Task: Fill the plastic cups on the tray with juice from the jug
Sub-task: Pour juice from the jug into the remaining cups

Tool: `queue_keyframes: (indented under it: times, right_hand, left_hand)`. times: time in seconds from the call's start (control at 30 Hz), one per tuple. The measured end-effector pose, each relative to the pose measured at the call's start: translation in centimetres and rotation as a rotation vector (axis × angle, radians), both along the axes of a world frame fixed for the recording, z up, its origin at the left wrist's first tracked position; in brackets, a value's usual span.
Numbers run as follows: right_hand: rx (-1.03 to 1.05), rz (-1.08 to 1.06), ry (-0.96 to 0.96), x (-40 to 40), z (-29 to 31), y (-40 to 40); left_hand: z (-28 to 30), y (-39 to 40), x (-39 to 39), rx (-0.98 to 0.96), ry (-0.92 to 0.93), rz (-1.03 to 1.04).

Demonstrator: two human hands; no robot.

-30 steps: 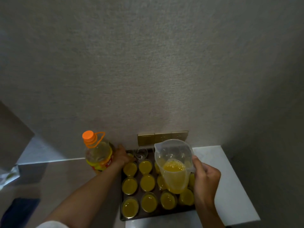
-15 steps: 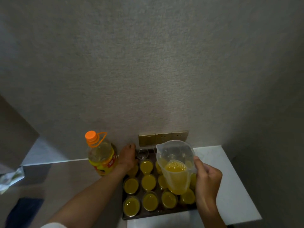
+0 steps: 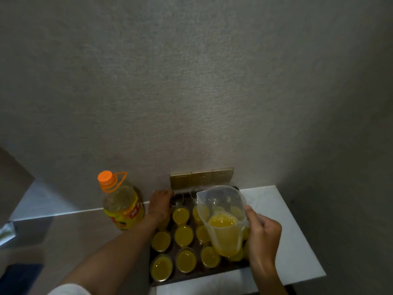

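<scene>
Head cam looks down at the jug (image 3: 223, 218), a clear plastic one roughly a third full of orange juice, held upright above the right half of the tray (image 3: 163, 282). The right hand (image 3: 263, 233) has its fingers curled round the handle side. Nothing is pouring at this instant.

Most of the plastic cups (image 3: 184, 235) on the tray are already full of juice. The empty cup (image 3: 177, 199) sits in the back row near the wall, and the left hand (image 3: 159, 204) is right up against it with fingers around its side, seemingly steadying it. There's maybe another clear one behind the jug's rim, can't really tell.

So my read: nearly done, back row left. Next move needs the spout carried over that empty cup and tipped gently, since it's light and could topple.

Left of the tray stands a bottle (image 3: 122, 206) with an orange cap and yellow label; the red lettering is too blurry to read. Gold wall sockets (image 3: 202, 177) sit behind.
</scene>
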State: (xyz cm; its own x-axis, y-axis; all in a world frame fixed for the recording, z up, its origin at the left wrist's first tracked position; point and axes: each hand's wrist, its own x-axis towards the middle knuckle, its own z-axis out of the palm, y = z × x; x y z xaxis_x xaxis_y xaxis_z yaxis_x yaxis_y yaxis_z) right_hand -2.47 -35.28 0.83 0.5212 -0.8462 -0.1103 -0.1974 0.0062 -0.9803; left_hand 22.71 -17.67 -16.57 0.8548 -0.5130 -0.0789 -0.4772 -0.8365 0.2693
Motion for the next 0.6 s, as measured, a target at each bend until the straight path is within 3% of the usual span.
queue_keyframes:
  times: [0.43,0.6]
  right_hand:
    - [-0.006,0.014,0.005,-0.4,-0.1,-0.2]
    - [-0.011,0.008,0.001,-0.7,-0.1,-0.1]
  left_hand:
    - [-0.8,0.9,0.8,-0.105,-0.008,-0.035]
    - [-2.8,1.0,1.4,-0.318,0.063,0.008]
